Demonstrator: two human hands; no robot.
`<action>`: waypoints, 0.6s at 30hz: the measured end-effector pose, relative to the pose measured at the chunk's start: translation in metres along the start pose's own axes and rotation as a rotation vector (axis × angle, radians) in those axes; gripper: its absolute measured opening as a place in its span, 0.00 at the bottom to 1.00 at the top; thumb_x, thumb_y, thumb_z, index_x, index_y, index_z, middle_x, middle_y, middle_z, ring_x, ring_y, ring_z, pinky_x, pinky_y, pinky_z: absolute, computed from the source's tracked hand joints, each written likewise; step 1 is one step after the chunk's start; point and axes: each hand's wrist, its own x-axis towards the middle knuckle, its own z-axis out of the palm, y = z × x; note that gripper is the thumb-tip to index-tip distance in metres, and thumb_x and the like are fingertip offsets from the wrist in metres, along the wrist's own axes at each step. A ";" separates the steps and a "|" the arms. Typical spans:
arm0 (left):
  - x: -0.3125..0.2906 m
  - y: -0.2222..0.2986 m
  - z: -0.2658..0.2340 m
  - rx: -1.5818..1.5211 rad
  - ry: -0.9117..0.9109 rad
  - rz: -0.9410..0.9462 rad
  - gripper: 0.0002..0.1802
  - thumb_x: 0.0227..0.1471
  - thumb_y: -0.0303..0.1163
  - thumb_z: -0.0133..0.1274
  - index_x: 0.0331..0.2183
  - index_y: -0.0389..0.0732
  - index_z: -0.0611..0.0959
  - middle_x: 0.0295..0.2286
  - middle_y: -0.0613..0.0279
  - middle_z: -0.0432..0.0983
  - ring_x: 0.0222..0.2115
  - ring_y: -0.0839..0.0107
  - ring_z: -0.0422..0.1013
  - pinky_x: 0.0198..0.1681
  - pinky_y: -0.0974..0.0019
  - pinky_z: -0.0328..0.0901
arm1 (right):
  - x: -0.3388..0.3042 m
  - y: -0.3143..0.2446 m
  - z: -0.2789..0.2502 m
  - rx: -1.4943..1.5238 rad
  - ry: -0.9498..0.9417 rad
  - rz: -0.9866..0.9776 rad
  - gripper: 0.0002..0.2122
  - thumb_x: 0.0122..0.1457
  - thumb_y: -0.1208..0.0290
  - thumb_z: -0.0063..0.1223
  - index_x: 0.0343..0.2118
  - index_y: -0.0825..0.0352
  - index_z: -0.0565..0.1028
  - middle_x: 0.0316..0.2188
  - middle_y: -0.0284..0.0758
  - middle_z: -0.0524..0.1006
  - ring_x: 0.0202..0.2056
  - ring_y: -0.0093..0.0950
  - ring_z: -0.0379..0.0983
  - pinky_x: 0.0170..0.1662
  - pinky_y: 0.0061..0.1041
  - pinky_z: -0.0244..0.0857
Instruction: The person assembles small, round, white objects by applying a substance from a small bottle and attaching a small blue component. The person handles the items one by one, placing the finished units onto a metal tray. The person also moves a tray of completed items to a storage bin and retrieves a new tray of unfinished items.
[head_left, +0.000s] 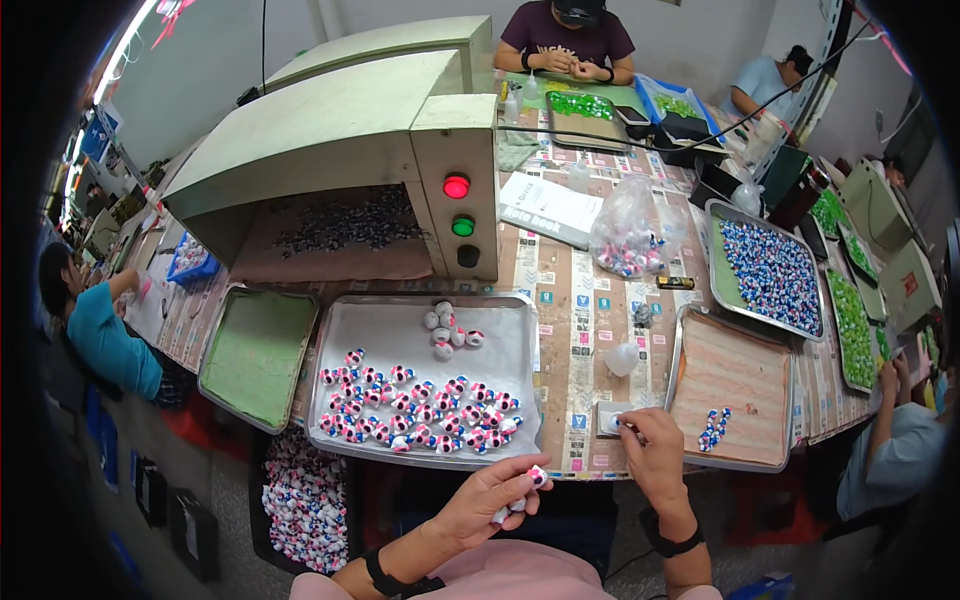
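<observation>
My left hand [495,498] is closed around a few small white painted figures. One figure [538,477] with pink and dark marks sticks up between thumb and forefinger. My right hand [655,450] is in a pinch at a small pale square dish [607,418] on the table's front edge; what its fingertips hold is too small to make out. Left of my hands lies a white-lined metal tray [390,315] with many pink, blue and white figures [420,410] and several plainer white ones [442,325]. On the right, a pinkish-lined tray [735,375] bears a small cluster of blue figures [713,430].
A beige tunnel machine [330,130] with lit buttons stands behind the trays. Left is a green-lined tray [255,350]; below, a dark bin of figures [305,500]. A filled plastic bag [635,230], a notebook [550,208] and a full tray [770,270] lie beyond. Other people sit around.
</observation>
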 end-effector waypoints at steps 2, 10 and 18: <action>0.003 -0.003 -0.005 0.010 -0.004 -0.017 0.19 0.59 0.32 0.48 0.50 0.36 0.70 0.40 0.53 0.72 0.28 0.73 0.70 0.17 0.79 0.59 | -0.001 -0.006 -0.002 0.093 -0.011 0.043 0.06 0.48 0.81 0.57 0.31 0.69 0.78 0.29 0.39 0.76 0.31 0.35 0.73 0.34 0.29 0.67; 0.012 -0.012 -0.007 -0.097 -0.006 -0.021 0.17 0.60 0.34 0.47 0.49 0.39 0.71 0.37 0.58 0.73 0.27 0.76 0.68 0.18 0.79 0.59 | -0.029 -0.048 -0.006 0.630 -0.170 0.161 0.08 0.52 0.78 0.59 0.36 0.70 0.79 0.33 0.35 0.76 0.32 0.21 0.72 0.35 0.18 0.66; 0.018 -0.015 0.000 -0.116 0.021 -0.029 0.15 0.60 0.32 0.47 0.48 0.40 0.72 0.33 0.61 0.71 0.28 0.74 0.69 0.18 0.78 0.60 | -0.046 -0.061 0.005 0.726 -0.162 0.177 0.10 0.52 0.81 0.59 0.39 0.71 0.78 0.36 0.36 0.75 0.36 0.22 0.72 0.38 0.17 0.67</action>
